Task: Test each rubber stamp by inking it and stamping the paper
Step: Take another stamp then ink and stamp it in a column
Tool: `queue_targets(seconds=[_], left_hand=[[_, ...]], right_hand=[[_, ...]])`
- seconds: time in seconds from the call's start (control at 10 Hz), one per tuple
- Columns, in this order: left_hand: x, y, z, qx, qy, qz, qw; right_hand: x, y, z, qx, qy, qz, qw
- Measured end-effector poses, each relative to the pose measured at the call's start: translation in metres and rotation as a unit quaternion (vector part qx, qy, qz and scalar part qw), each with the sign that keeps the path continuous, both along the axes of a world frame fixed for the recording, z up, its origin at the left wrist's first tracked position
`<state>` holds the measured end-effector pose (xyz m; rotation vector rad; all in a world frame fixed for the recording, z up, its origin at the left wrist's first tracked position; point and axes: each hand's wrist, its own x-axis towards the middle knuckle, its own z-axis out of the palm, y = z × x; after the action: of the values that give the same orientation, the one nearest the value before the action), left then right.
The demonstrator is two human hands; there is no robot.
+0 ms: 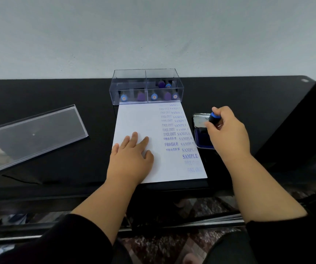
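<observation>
Broadly, a smooth black worktop (58, 92) spans the scene below a plain pale wall (153, 31). On its left lies a long, flat lid (33, 134) of clear plastic, rectangular and glossy, set at a slant. At the centre a white sheet of paper (140, 119) lies flat, its right side filled with columns of blue prints reading SAMPLE, FAX OUT and FRAGILE, some crisp, some faint. At the far edge of the paper stands a clear plastic box (145, 85) with straight walls and a middle divider, holding several stamps (154, 96) with blue and purple round tops. The left hand (132, 159) lies flat on the paper's near left part, fingers straight and spread, pressing it down. The right hand (227, 134) is to the right of the paper, its fingers curled around a stamp in hand (214, 119), a dark cylinder with a blue collar, held over the ink pad (201, 138). That pad is a small tin with a shiny hinged lid raised and a dark blue cushion.
</observation>
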<state>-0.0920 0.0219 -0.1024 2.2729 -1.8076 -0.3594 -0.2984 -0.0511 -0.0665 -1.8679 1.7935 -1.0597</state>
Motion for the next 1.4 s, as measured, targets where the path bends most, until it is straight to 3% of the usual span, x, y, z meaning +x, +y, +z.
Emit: queue_targets(seconds=[0.7, 1.4], left_hand=[[0.000, 0.000, -0.001, -0.001, 0.001, -0.004, 1.000], [-0.001, 0.000, 0.001, 0.004, 0.006, -0.004, 1.000]], right_hand=[[0.003, -0.013, -0.011, 0.010, 0.085, -0.022, 0.996], [0.015, 0.025, -0.002, -0.008, 0.037, 0.060, 0.997]])
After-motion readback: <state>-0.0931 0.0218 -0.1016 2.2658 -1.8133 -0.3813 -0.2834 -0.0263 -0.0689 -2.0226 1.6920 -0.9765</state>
